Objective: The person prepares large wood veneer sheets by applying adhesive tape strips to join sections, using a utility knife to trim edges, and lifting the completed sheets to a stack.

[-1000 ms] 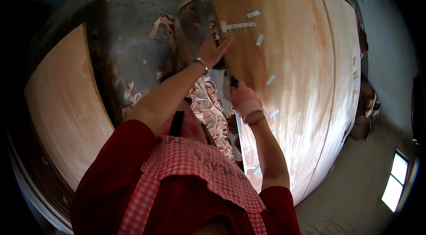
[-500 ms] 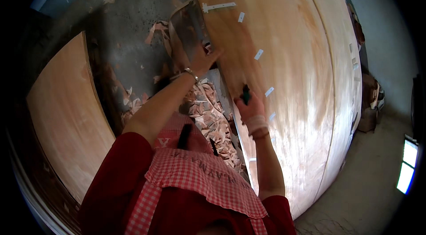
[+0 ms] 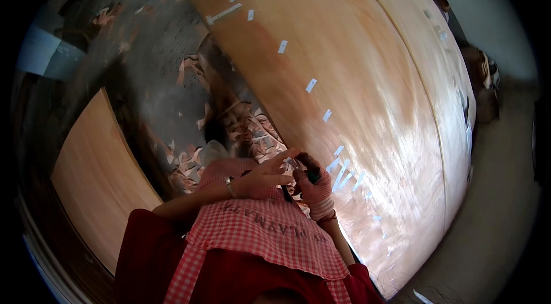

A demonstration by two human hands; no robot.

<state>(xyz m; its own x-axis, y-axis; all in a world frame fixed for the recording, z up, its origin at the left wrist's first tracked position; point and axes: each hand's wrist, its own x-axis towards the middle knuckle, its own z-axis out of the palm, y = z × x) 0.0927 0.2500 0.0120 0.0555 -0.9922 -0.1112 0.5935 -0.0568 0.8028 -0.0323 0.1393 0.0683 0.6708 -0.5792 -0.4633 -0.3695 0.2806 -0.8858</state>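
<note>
My right hand [image 3: 315, 189], in a pale pinkish glove with darkened fingertips, is closed around a small dark-green tool [image 3: 313, 176]; its working end is hidden. Right beside it, my left hand [image 3: 267, 178] is bare, with a bracelet at the wrist. Its fingers are stretched out and apart toward the gloved fingers, and I see nothing held in it. Both hands are at the near left edge of a large wood veneer sheet [image 3: 344, 74]. Short white tape strips [image 3: 310, 85] dot the sheet, several fanned out just right of my gloved hand.
Thin wood shavings [image 3: 252, 126] are heaped below the sheet's edge and scattered on the grey floor [image 3: 155, 34]. Another wooden panel [image 3: 103, 172] stands at the left. A long seam runs along the big sheet. A pale wall and dark bundled items [image 3: 482, 83] are at the right.
Both hands have come nearer my body and close together; the left was farther up the sheet's edge. The right still grips the green tool. My view has shifted, showing more tape strips.
</note>
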